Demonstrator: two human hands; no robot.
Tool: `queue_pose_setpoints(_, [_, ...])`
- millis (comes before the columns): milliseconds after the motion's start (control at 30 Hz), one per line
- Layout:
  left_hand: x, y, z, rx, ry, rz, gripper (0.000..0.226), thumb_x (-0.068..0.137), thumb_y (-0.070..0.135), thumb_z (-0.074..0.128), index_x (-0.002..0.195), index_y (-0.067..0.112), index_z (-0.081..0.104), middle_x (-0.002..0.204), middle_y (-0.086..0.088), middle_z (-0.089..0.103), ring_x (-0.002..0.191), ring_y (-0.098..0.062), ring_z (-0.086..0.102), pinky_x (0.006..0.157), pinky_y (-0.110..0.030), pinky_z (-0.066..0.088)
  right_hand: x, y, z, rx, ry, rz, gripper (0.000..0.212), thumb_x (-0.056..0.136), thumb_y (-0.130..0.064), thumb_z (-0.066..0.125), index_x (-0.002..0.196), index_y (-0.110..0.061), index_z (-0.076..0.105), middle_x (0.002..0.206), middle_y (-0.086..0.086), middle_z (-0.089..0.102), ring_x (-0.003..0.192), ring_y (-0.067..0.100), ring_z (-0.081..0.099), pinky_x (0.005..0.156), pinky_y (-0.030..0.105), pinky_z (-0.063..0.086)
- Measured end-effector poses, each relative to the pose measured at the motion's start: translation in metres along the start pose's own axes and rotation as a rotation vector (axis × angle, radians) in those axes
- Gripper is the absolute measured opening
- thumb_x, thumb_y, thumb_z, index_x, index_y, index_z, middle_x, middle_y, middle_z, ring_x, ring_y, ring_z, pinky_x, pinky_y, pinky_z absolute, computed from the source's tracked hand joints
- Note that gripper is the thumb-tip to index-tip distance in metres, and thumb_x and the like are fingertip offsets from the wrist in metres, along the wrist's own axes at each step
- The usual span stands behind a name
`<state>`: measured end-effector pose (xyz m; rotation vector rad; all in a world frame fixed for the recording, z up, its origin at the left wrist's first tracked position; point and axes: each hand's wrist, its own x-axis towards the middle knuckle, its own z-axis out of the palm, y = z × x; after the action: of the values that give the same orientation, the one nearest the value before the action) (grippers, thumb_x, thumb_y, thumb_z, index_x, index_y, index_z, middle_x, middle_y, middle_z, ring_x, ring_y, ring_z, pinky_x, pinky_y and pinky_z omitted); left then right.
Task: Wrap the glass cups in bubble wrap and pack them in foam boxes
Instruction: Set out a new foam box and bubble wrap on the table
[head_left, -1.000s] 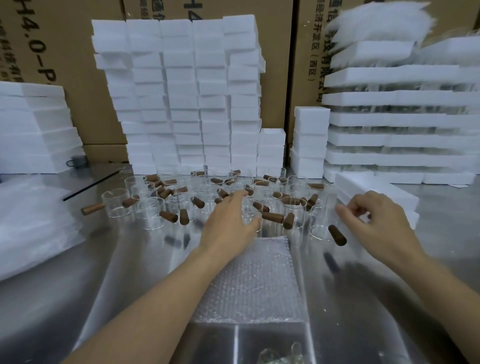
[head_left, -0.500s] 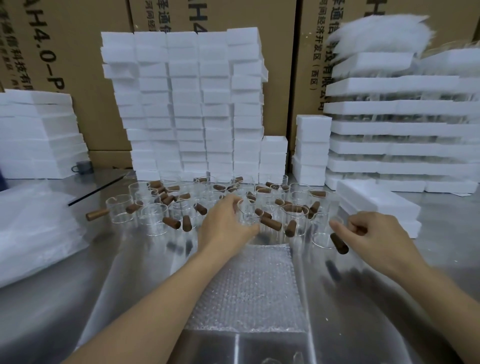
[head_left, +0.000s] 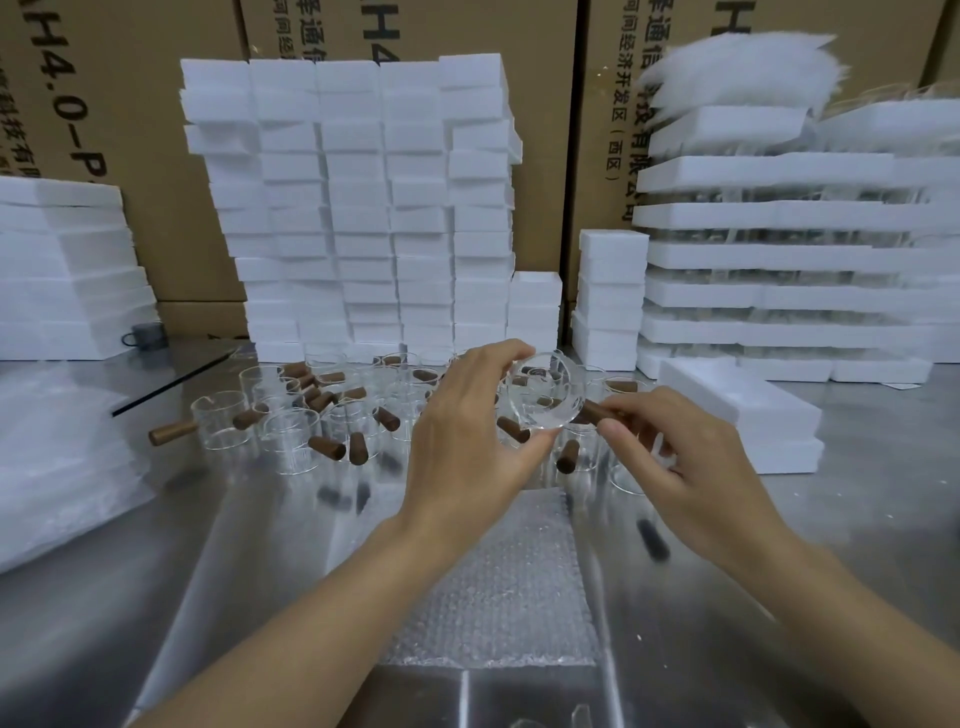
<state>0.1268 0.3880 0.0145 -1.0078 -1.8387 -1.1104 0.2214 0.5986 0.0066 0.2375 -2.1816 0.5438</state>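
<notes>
Steel table (head_left: 156, 597). Foam boxes (head_left: 353, 208) are stacked at the back against printed cartons (head_left: 156, 130), with foam trays (head_left: 753, 171) piled on the right. A crowd of cups (head_left: 291, 436) with brown handles stands mid-table.

One glass cup (head_left: 545, 400) is off the table above that crowd, tipped with a round end towards the person.
- Left hand (head_left: 467, 441): grips the glass body, thumb under, fingers over.
- Right hand (head_left: 685, 467): pinches the wooden handle (head_left: 597, 413).
- The handle points right, so the cup's long axis runs left to right between the hands.

The bubble wrap sheet (head_left: 498, 587) lies flat, below the cup and nearer the person. Judgement: the coming move is down and inward onto the sheet, and both hands are about equally near it.
</notes>
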Motion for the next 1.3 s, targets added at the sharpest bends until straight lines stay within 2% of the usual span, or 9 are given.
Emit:
queue_pose_setpoints(167, [0.0010, 0.0050, -0.0007, -0.038, 0.055, -0.001, 0.073, 0.080, 0.032, 0.094, 0.140, 0.033, 0.052, 0.132, 0.025, 0.055, 0.125, 0.002, 0.056, 0.097, -0.017, 0.050, 0.0011, -0.0016, -0.0008, 0.009, 0.026, -0.021, 0.021, 0.102, -0.052, 0.057, 0.122, -0.051, 0.062, 0.102, -0.026, 0.064, 0.091, 0.008, 0.064, 0.076, 0.010, 0.043])
queue_pose_setpoints(333, [-0.0006, 0.0043, -0.0003, -0.046, 0.057, -0.025, 0.073, 0.080, 0.033, 0.094, 0.140, 0.033, 0.052, 0.131, 0.026, 0.056, 0.124, 0.003, 0.056, 0.096, -0.014, 0.049, 0.0014, -0.0003, 0.0002, 0.005, 0.039, -0.025, 0.021, 0.101, -0.052, 0.059, 0.122, -0.050, 0.062, 0.102, -0.026, 0.063, 0.091, 0.008, 0.064, 0.076, 0.009, 0.043])
queue_pose_setpoints(467, [-0.0010, 0.0040, 0.0003, -0.061, 0.071, -0.041, 0.073, 0.080, 0.033, 0.094, 0.140, 0.033, 0.053, 0.130, 0.025, 0.058, 0.125, 0.000, 0.058, 0.095, -0.020, 0.052, 0.0016, -0.0002, 0.0004, 0.013, 0.044, -0.021, 0.021, 0.101, -0.053, 0.058, 0.122, -0.051, 0.061, 0.101, -0.027, 0.063, 0.089, 0.007, 0.063, 0.075, 0.009, 0.042])
queue_pose_setpoints(567, [-0.0019, 0.0034, 0.0013, -0.061, 0.091, -0.035, 0.071, 0.079, 0.032, 0.093, 0.138, 0.032, 0.053, 0.127, 0.024, 0.057, 0.123, -0.005, 0.059, 0.091, -0.029, 0.056, 0.0011, -0.0002, 0.0011, 0.014, 0.018, -0.024, 0.023, 0.103, -0.051, 0.058, 0.125, -0.058, 0.057, 0.102, -0.024, 0.064, 0.089, 0.009, 0.063, 0.074, 0.013, 0.043])
queue_pose_setpoints(633, [-0.0024, 0.0027, 0.0016, -0.064, 0.097, -0.034, 0.071, 0.078, 0.031, 0.092, 0.137, 0.032, 0.052, 0.126, 0.025, 0.055, 0.123, -0.007, 0.059, 0.089, -0.032, 0.057, 0.0004, 0.0006, 0.0022, 0.008, 0.004, -0.015, 0.025, 0.101, -0.050, 0.059, 0.126, -0.054, 0.060, 0.100, -0.021, 0.064, 0.089, 0.010, 0.062, 0.073, 0.017, 0.043])
queue_pose_setpoints(733, [-0.0022, 0.0015, 0.0015, -0.049, 0.113, -0.033, 0.071, 0.077, 0.030, 0.091, 0.136, 0.035, 0.051, 0.125, 0.026, 0.054, 0.121, -0.006, 0.058, 0.088, -0.029, 0.055, -0.0005, 0.0009, 0.0035, 0.002, -0.007, -0.009, 0.028, 0.101, -0.047, 0.060, 0.128, -0.046, 0.063, 0.098, -0.022, 0.064, 0.088, 0.009, 0.062, 0.073, 0.020, 0.044])
queue_pose_setpoints(900, [-0.0017, 0.0003, 0.0014, -0.078, 0.124, -0.050, 0.071, 0.077, 0.027, 0.090, 0.135, 0.036, 0.051, 0.126, 0.026, 0.054, 0.120, -0.008, 0.059, 0.090, -0.029, 0.055, 0.0001, -0.0001, 0.0033, -0.007, -0.005, -0.015, 0.030, 0.100, -0.048, 0.060, 0.130, -0.047, 0.063, 0.096, -0.022, 0.062, 0.088, 0.009, 0.061, 0.072, 0.016, 0.043])
queue_pose_setpoints(1033, [-0.0014, -0.0002, 0.0009, -0.098, 0.102, -0.072, 0.070, 0.079, 0.029, 0.090, 0.137, 0.035, 0.051, 0.127, 0.027, 0.055, 0.121, -0.007, 0.059, 0.094, -0.021, 0.050, -0.0002, -0.0010, 0.0027, 0.005, 0.025, -0.021, 0.029, 0.100, -0.045, 0.063, 0.129, -0.047, 0.063, 0.095, -0.022, 0.061, 0.085, 0.008, 0.061, 0.073, 0.012, 0.043])
queue_pose_setpoints(1300, [-0.0018, 0.0011, 0.0014, -0.105, 0.076, -0.110, 0.068, 0.080, 0.035, 0.091, 0.136, 0.037, 0.051, 0.127, 0.026, 0.057, 0.112, -0.002, 0.061, 0.090, -0.016, 0.049, 0.0003, -0.0020, 0.0010, 0.002, 0.050, -0.055, 0.031, 0.101, -0.053, 0.055, 0.131, -0.047, 0.060, 0.096, -0.022, 0.062, 0.086, 0.010, 0.062, 0.073, 0.011, 0.045])
